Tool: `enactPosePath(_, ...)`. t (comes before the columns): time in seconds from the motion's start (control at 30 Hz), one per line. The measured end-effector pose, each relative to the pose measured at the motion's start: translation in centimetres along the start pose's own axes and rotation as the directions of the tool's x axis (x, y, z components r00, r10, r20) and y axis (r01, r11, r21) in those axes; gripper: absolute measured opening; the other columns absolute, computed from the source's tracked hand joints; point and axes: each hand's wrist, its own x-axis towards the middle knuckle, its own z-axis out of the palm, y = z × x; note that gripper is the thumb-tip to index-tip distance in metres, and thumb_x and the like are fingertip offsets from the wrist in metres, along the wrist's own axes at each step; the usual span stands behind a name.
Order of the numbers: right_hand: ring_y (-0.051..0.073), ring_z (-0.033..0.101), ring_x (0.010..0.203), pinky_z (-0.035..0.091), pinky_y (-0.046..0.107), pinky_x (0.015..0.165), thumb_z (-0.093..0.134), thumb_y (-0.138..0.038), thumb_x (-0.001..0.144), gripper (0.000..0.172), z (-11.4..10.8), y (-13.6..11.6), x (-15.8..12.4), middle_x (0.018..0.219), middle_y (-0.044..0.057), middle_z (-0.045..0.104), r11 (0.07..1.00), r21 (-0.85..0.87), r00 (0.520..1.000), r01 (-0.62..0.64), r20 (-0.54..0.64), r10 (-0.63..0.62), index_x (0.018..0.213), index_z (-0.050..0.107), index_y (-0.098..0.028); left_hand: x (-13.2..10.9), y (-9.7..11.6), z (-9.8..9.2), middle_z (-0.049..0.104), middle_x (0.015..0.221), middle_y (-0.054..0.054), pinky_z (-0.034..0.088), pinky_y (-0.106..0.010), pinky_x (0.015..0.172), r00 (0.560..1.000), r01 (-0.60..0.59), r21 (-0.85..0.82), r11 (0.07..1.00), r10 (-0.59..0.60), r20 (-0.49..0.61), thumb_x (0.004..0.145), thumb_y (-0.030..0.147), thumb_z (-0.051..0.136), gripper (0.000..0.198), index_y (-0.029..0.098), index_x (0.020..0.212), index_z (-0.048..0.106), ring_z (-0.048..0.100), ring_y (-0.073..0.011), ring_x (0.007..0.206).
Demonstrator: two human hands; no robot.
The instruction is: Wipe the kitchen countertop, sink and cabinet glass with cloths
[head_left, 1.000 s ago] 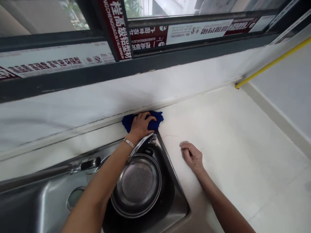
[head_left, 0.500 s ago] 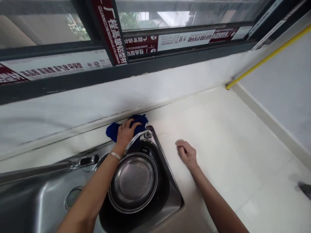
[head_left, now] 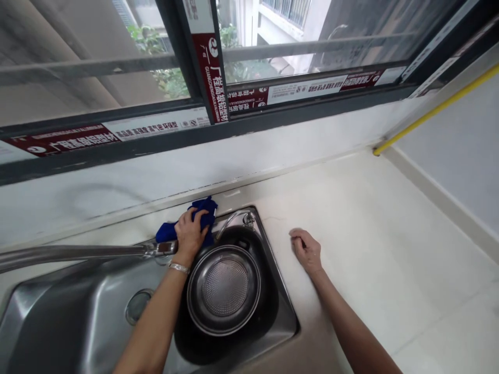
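My left hand (head_left: 190, 234) presses a blue cloth (head_left: 202, 210) against the back rim of the steel sink (head_left: 70, 311), fingers curled over the cloth. A bracelet shows on that wrist. Just to its left ends the long faucet spout (head_left: 78, 253). Below the hand a round steel strainer bowl (head_left: 224, 288) sits in the sink's right corner. My right hand (head_left: 307, 251) rests on the pale countertop (head_left: 370, 234) to the right of the sink, fingers curled in, with nothing seen in them.
A white sill and a dark window frame (head_left: 206, 57) with printed stickers run along the back. A yellow pipe (head_left: 432, 111) slants down the right wall to the counter's far corner. A drain opening (head_left: 136, 306) lies in the sink's left part.
My left hand has slid the blue cloth leftward along the sink's back rim, from the right corner toward the faucet. My right hand has stayed put. The view has tilted up.
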Motion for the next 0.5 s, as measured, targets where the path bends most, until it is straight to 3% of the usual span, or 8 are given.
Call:
enactPosePath(0.17, 0.016, 0.072, 0.086, 0.060, 0.031, 0.083, 0.048, -0.017, 0.095, 0.022, 0.2, 0.1, -0.1, 0.092, 0.004, 0.075, 1.000, -0.011, 1.000, -0.023, -0.005, 0.023, 0.093, 0.070, -0.022, -0.9, 2.9, 1.6, 0.053, 0.146, -0.015, 0.046, -0.054, 0.102, 0.997, 0.033, -0.054, 0.998, -0.037, -0.071, 0.091, 0.029, 0.067, 0.043, 0.026, 0.134, 0.064, 0.047, -0.0380, 0.133)
enactPosePath(0.4, 0.017, 0.072, 0.085, 0.060, 0.031, 0.083, 0.049, -0.018, 0.096, 0.021, 0.3, -0.2, 0.1, 0.090, 0.004, 0.075, 0.998, -0.060, 0.999, -0.036, -0.020, 0.035, 0.091, 0.069, -0.022, -1.7, 10.4, 6.6, 0.056, 0.145, -0.016, 0.043, -0.054, 0.108, 0.971, 0.138, -0.255, 0.957, -0.182, -0.157, 0.092, 0.031, 0.067, 0.036, 0.027, 0.128, 0.071, 0.047, -0.0373, 0.134)
enactPosePath(0.5, 0.017, 0.072, 0.085, 0.060, 0.031, 0.082, 0.048, -0.019, 0.096, 0.021, 0.2, -0.2, 0.1, 0.091, 0.004, 0.075, 0.995, -0.083, 0.998, -0.063, -0.011, 0.062, 0.091, 0.069, -0.022, -1.4, 12.5, 8.2, 0.057, 0.143, -0.017, 0.038, -0.058, 0.112, 0.946, 0.210, -0.292, 0.933, -0.270, -0.180, 0.096, 0.035, 0.061, 0.033, 0.024, 0.126, 0.071, 0.045, -0.0381, 0.137)
